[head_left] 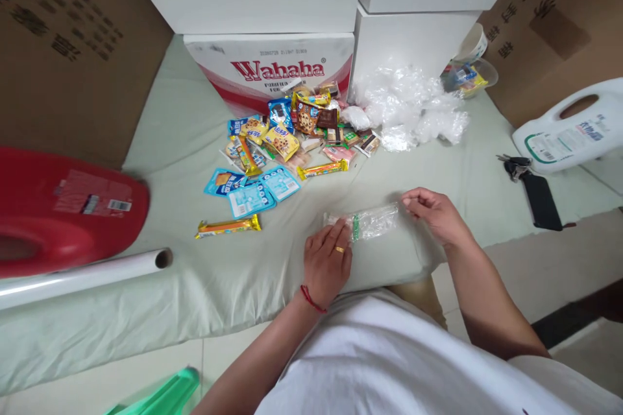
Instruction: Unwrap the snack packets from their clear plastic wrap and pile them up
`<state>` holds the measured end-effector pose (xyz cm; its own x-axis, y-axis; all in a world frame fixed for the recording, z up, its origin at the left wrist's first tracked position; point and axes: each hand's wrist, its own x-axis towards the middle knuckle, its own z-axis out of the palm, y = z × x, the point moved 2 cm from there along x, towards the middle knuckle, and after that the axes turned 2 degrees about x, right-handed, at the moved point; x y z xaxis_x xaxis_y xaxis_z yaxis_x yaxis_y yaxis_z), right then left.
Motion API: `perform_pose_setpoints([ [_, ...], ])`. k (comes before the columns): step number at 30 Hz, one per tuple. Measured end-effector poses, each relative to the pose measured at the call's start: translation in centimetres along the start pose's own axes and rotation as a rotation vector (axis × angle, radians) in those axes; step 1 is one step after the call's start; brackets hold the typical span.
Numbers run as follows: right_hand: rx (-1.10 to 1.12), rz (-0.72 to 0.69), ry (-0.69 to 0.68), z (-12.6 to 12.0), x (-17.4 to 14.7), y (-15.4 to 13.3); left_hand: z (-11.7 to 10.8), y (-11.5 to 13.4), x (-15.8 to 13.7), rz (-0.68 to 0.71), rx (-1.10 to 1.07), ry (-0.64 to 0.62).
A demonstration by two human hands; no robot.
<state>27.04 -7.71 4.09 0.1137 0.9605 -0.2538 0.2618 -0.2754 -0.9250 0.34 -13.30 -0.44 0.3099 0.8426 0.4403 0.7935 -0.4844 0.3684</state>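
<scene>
A flattened clear plastic bag [379, 224] with a green strip lies near the front edge of the cloth-covered surface. My left hand [328, 256] rests on its left end, fingers lying flat. Just beyond the other end, my right hand [433, 211] has thumb and forefinger pinched together; whether they hold the bag's edge I cannot make out. Behind is a pile of wrapped snacks, with a yellow cookie packet [281, 141] and a brown packet [307, 118]. Two yellow-wrapped bars, one nearer [228, 226] and one farther [322, 169], lie apart, beside light-blue packets [252, 198].
Crumpled clear plastic bags [409, 107] are heaped behind, beside a Wahaha carton [272, 65]. On the right are a white jug [574, 126], keys [514, 167] and a black phone [541, 201]. A red jug [73, 207] and white roll [87, 275] flank the left.
</scene>
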Motion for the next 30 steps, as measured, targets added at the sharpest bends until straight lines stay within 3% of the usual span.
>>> perform_pose_setpoints([
  [4, 0.012, 0.025, -0.025, -1.7, -0.9, 1.8, 0.3, -0.5, -0.2, -0.022, -0.099, 0.037],
  [8, 0.04, 0.097, -0.146, 0.1, -0.8, 3.0, 0.4, -0.5, -0.1, -0.026, -0.129, 0.038],
  [11, 0.031, 0.123, -0.161, 1.9, -0.3, 2.6, 0.4, -0.5, 0.0, -0.043, -0.123, 0.002],
  [14, 0.005, 0.119, -0.269, 2.5, -0.1, 1.9, 0.4, -0.5, 0.1, -0.049, -0.118, -0.013],
  [16, -0.006, 0.118, -0.282, 1.6, -0.4, 1.7, 0.3, -0.5, 0.1, -0.045, -0.117, -0.012],
  [21, -0.035, 0.12, -0.137, -2.5, -2.2, 2.2, 0.3, -0.5, 0.2, -0.023, -0.128, 0.021],
  [24, -0.112, 0.029, -0.165, -2.4, -3.4, 2.8, 0.3, -0.6, 0.2, -0.014, -0.15, 0.037],
  [30, -0.275, -0.314, -0.103, 1.7, -3.7, 2.8, 0.2, -0.6, 0.2, -0.002, -0.16, 0.041],
])
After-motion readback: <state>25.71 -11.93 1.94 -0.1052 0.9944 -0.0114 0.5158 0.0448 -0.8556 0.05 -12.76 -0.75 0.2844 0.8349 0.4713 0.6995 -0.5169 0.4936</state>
